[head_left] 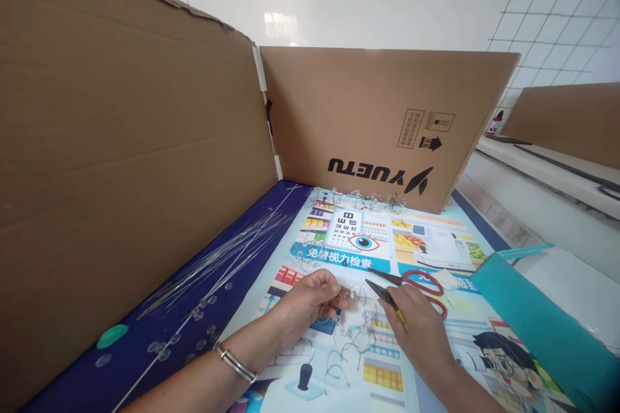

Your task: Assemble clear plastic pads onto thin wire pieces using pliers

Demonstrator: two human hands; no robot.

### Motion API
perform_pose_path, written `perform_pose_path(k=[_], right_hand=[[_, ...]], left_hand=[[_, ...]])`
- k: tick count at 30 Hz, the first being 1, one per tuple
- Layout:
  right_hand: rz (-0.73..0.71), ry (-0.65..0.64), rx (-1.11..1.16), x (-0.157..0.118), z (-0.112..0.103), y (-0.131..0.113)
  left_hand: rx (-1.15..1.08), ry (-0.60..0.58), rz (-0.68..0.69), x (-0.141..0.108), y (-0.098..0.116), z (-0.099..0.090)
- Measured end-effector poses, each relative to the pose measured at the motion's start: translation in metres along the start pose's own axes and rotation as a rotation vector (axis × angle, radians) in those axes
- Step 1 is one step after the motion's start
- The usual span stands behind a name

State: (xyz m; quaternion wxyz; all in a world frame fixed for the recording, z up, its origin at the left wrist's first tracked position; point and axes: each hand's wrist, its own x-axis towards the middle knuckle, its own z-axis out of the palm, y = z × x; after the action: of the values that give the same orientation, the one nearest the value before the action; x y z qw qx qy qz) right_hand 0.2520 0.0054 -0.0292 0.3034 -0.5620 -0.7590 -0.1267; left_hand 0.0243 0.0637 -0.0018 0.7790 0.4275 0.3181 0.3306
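My left hand [310,302], with a silver bangle at the wrist, pinches a thin wire piece with a small clear bead. From it a tangle of bent wire [356,335] with clear bits hangs or lies over the printed sheet; which, I cannot tell. In my right hand [420,326] is a pair of pliers [383,295] with dark jaws and a yellow mark on the handle. The jaw tips point at the wire piece but stand apart from it. Red-handled scissors [422,281] lie just beyond the pliers, partly behind my right hand.
Straight loose wires [237,246] and several clear round beads [196,313] lie on the blue surface at left, near a green disc [112,336]. Cardboard panels [310,116] wall the left and back. More wire pieces [356,199] line the back panel. A teal box [537,329] stands right.
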Motion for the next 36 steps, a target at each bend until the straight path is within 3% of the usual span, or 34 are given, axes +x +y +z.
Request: perform_pose_path(k=[14,36], right_hand=[[-0.141,-0.035,-0.298,0.009,-0.019,-0.004],[-0.132,-0.033,-0.313,0.007,-0.014,-0.005]], left_hand=[[-0.024,-0.008,-0.02,-0.006,-0.004,0.008],[-0.049,-0.026,-0.061,-0.009,-0.005,0.012]])
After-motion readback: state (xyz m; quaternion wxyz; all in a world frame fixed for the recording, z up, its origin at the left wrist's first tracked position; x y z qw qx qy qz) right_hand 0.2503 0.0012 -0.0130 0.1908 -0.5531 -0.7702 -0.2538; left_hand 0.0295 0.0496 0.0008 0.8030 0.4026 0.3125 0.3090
